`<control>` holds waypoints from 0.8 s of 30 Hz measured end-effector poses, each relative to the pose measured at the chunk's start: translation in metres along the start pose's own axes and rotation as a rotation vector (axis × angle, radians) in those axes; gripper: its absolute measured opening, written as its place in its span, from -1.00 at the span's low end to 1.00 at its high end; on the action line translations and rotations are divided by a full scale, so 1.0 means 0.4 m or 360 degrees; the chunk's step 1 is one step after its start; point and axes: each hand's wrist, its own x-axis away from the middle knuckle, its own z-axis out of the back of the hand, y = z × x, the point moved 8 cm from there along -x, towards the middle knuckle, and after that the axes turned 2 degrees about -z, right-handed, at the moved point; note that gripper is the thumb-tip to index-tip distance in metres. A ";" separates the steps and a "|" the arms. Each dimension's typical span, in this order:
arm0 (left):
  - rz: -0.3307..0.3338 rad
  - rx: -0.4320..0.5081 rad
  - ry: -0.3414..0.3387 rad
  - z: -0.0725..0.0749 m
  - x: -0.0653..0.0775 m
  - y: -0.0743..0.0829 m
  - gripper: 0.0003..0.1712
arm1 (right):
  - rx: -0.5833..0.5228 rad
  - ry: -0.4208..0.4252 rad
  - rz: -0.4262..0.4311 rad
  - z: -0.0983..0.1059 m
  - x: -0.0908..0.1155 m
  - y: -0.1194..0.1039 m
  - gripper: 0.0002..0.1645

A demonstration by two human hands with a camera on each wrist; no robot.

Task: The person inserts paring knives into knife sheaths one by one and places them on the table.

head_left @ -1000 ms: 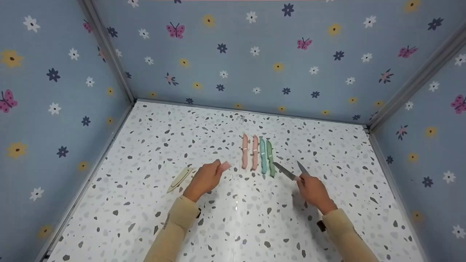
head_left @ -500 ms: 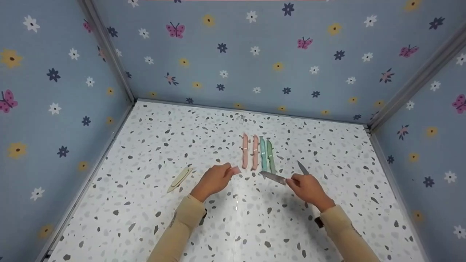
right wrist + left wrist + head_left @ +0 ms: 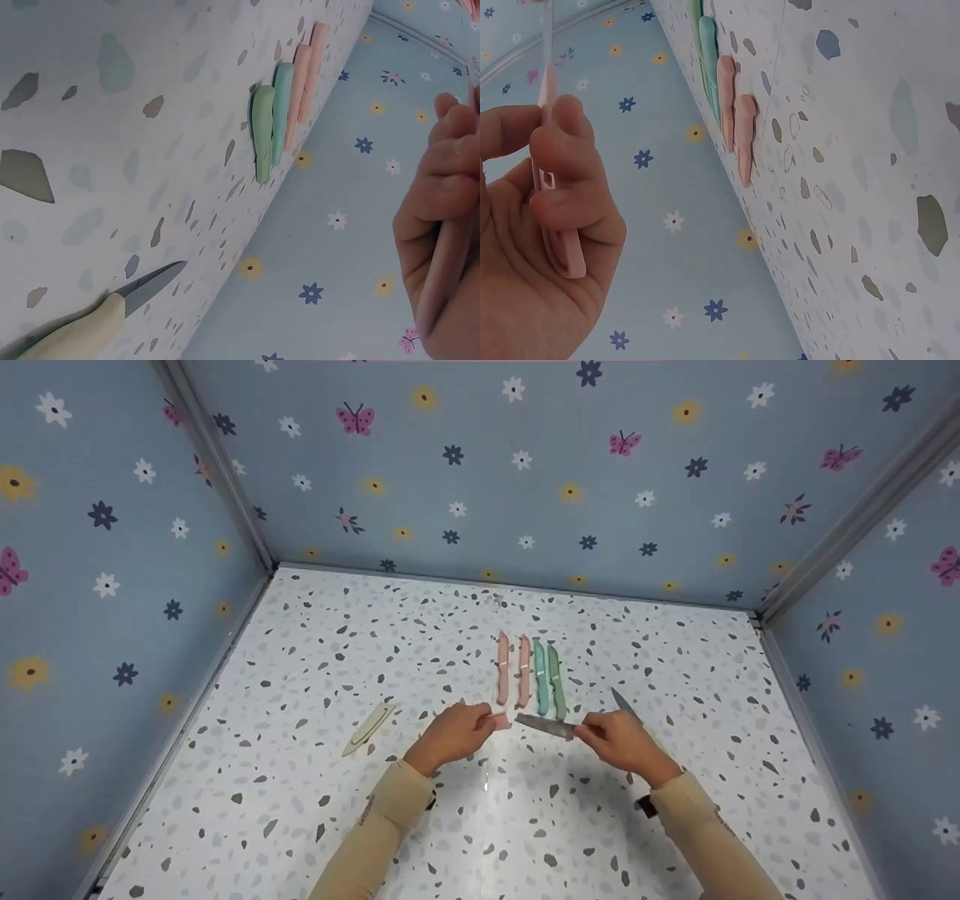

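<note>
One bare knife [image 3: 546, 726], one pink sheath [image 3: 499, 721]
Nearer than the green knife [image 3: 556, 679], the left hand [image 3: 451, 733] grips the sheath, the right hand [image 3: 621, 741] the bare knife's handle.

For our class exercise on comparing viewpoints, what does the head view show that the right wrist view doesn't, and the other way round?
Only the head view: the cream sheath-like piece and both sleeves, left and right.

Only the right wrist view, plainly: the pink handle in the right grip and the loose knife's cream handle, both mostly hidden by that grip from the head camera.

Both: the loose knife's blade, two pink pieces, the teal piece, the green piece, the speckled table and floral wall.
</note>
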 end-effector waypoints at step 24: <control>-0.0032 -0.0013 0.0007 -0.006 0.012 0.007 -0.67 | 0.0028 -0.0014 0.0075 -0.003 -0.010 -0.030 -0.68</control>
